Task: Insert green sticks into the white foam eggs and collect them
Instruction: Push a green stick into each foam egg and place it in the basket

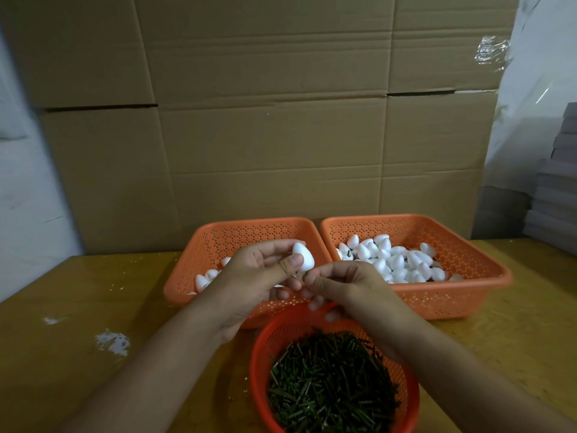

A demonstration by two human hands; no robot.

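Insertion is the step in hand, judged from the grip: the left hand (249, 276) pinches one white foam egg (303, 254) between thumb and fingers (292, 260), blunt end up and narrow end down, so that the entry point faces the other hand. The right hand (340, 284) pinches a green stick (306, 274) at its fingertips, the stick tip touching the egg's underside at 6 o'clock; how deep it sits cannot be told. Both hands work above the gap between the baskets, which keeps supply and collection within short reach. The round red basket (259, 364) of green sticks sits at 6 o'clock of the hands on the yellow surface (78, 307). The left orange basket (187, 270), at 10 o'clock, holds few eggs; the right orange basket (487, 276), at 2 o'clock, holds a heap of eggs, one at least showing green. Cardboard boxes (265, 135) stand behind.
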